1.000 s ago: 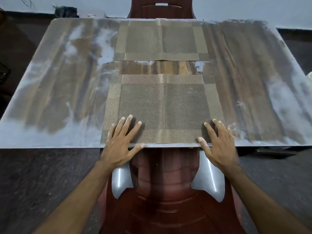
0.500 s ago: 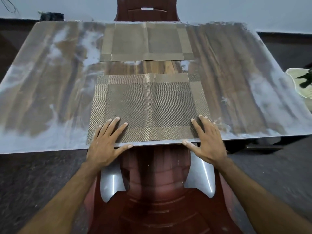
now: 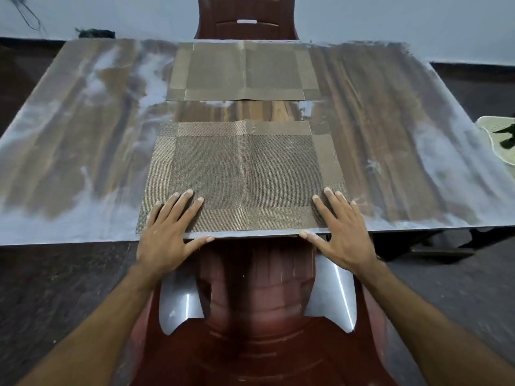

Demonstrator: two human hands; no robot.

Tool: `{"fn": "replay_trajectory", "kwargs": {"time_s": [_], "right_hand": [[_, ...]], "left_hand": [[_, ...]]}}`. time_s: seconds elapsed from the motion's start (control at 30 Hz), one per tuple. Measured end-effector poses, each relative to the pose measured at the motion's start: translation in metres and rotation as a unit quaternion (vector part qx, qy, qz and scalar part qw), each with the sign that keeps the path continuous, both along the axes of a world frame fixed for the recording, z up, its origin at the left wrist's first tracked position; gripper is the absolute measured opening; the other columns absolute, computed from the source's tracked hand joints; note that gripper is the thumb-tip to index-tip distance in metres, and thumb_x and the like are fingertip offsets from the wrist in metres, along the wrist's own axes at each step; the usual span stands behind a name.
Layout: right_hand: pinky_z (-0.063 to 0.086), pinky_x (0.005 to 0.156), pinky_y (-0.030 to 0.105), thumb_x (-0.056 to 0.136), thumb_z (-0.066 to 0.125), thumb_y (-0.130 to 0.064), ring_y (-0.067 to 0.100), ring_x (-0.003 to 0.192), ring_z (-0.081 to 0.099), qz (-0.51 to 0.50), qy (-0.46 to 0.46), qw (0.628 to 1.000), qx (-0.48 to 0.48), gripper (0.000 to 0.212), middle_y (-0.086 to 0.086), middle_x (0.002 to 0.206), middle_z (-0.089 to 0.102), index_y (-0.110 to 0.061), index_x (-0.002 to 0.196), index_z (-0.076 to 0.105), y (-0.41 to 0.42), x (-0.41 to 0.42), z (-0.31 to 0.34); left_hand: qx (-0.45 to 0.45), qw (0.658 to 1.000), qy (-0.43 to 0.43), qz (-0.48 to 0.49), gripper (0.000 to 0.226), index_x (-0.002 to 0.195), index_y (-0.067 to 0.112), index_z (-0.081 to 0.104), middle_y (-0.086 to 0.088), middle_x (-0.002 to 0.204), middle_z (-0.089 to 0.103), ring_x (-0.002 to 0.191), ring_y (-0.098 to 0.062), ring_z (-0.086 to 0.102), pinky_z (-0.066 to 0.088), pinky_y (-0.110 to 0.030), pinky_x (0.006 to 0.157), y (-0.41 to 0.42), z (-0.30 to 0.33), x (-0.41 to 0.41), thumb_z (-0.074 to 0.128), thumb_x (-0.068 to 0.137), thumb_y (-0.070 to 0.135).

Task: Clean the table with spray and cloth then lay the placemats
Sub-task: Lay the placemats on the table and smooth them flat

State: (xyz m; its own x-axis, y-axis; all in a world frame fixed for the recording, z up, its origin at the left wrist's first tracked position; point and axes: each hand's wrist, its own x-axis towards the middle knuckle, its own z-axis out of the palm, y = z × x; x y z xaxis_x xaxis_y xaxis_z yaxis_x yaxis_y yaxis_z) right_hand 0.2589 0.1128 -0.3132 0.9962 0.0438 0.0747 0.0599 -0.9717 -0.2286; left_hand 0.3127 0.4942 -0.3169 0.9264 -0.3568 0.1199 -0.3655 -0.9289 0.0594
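A woven brown placemat (image 3: 245,174) lies flat at the near edge of the wood-grain table (image 3: 83,140), with a fold crease down its middle. My left hand (image 3: 167,232) presses its near left corner with straight fingers, thumb along the table edge. My right hand (image 3: 342,229) presses the near right corner the same way. A second matching placemat (image 3: 245,71) lies flat at the far edge. The tabletop shows pale streaks on both sides. No spray bottle is in view.
A dark red plastic chair (image 3: 250,316) stands under me against the near edge. Another red chair (image 3: 246,18) faces it at the far side. A pale green object (image 3: 498,137) sits off the table's right edge. Dark floor surrounds the table.
Both hands stay flat on the near placemat's front corners. The mat's position on the table looks unchanged; only my head view has shifted.
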Motion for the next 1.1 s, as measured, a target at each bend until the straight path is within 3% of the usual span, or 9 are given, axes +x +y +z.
{"fn": "replay_trajectory", "kwargs": {"time_s": [0.2, 0.37, 0.73, 1.1], "right_hand": [[0.009, 0.123, 0.047, 0.082, 0.018, -0.088, 0.020, 0.153, 0.008, 0.005, 0.001, 1.000, -0.002, 0.095, 0.001, 0.166, 0.014, -0.028, 0.156, 0.026, -0.0008, 0.0002, -0.0005], [0.017, 0.122, 0.052, 0.085, 0.020, -0.085, 0.021, 0.152, 0.015, 0.011, -0.014, 1.000, 0.000, 0.091, 0.001, 0.164, 0.020, -0.028, 0.155, 0.029, -0.0005, -0.0001, -0.0025], [0.016, 0.121, 0.049, 0.082, 0.028, -0.085, 0.023, 0.151, 0.020, 0.005, -0.018, 1.000, 0.008, 0.092, 0.000, 0.163, 0.023, -0.026, 0.153, 0.035, -0.0016, 0.0011, -0.0030], [0.028, 0.116, 0.056, 0.078, 0.035, -0.088, 0.033, 0.145, 0.030, -0.012, -0.039, 0.998, 0.042, 0.101, 0.008, 0.156, 0.036, -0.015, 0.145, 0.049, -0.0006, 0.0017, -0.0014]], "left_hand": [[0.007, 1.000, -0.009, 0.002, 0.089, 0.151, 0.026, 0.040, 0.001, 0.159, 0.035, 0.144, -0.024, 0.035, 0.024, -0.047, 0.118, -0.0010, 0.0014, -0.0011, 0.022, 0.086, 0.083], [0.024, 1.000, 0.005, 0.009, 0.094, 0.153, 0.026, 0.036, 0.003, 0.161, 0.031, 0.147, -0.023, 0.031, 0.022, -0.046, 0.119, 0.0023, 0.0030, 0.0000, 0.015, 0.084, 0.087], [0.020, 1.000, 0.003, 0.020, 0.095, 0.152, 0.026, 0.038, 0.003, 0.160, 0.033, 0.146, -0.022, 0.032, 0.024, -0.046, 0.119, 0.0004, 0.0023, -0.0007, 0.017, 0.083, 0.088], [0.030, 0.999, 0.016, 0.015, 0.095, 0.155, 0.028, 0.030, 0.004, 0.164, 0.023, 0.150, -0.020, 0.024, 0.023, -0.046, 0.120, 0.0005, 0.0001, -0.0001, 0.015, 0.083, 0.088]]}}
